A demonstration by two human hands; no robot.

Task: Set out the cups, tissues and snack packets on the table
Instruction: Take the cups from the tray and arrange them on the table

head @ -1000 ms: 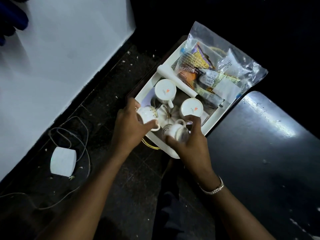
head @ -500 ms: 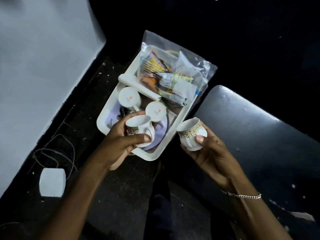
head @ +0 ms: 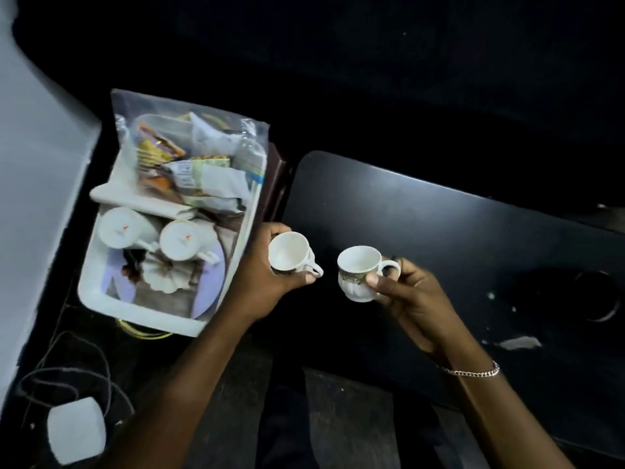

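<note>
Dark floor and a black table (head: 439, 238) fill most of what I see, with a pale wall along the left edge. My left hand (head: 267, 282) is wrapped around a small white cup (head: 290, 252), fingers closed on its body, the handle poking out toward the right; it sits in the air at the table's near left edge. My right hand (head: 406, 292) grips a second cup (head: 359, 272), this one ribbed with a patterned band under the rim, thumb pressed on its side and a finger through the handle, held above the tabletop, mouth up. The two cups are near each other but apart. Left of my left hand lies a white tray (head: 101, 296) holding two more cups (head: 184, 240) turned upside down, side by side. At the tray's far end rests a clear plastic bag (head: 189, 154) stuffed with snack packets (head: 159, 150) and what look like folded tissues, though the blur keeps me from being sure
</note>
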